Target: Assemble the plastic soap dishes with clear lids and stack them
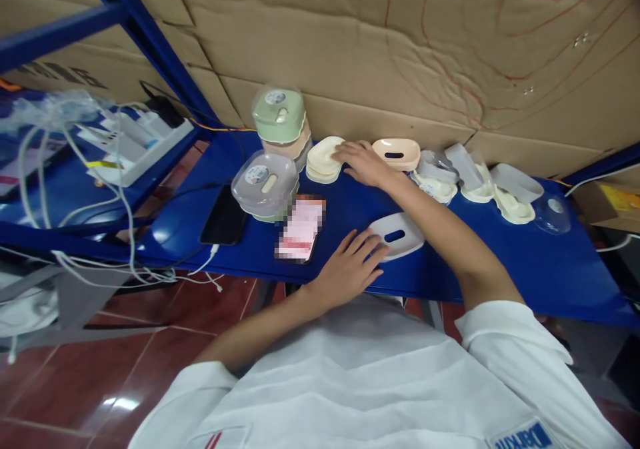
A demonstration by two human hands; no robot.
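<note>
My left hand (350, 266), fingers spread, lies at the left end of a pale grey oval soap dish tray (411, 239) with a slot in its middle. Its fingertips overlap the tray's edge; I cannot tell if they press on it. Farther back, my right hand (367, 162) reaches over the right edge of a small stack of cream plastic soap dish parts (324, 159). Those fingers are stretched out with their tips on the top piece. Just right of that hand sits a peach slotted tray (397, 144).
Lidded soap boxes, green-topped (280, 119) and grey-topped (265, 182), stand stacked on the left. A black phone (225, 216) and a lit phone (301, 229) lie in front. Loose cream and grey parts (477, 176) line the back right. Cables and a power strip (150, 156) crowd the left.
</note>
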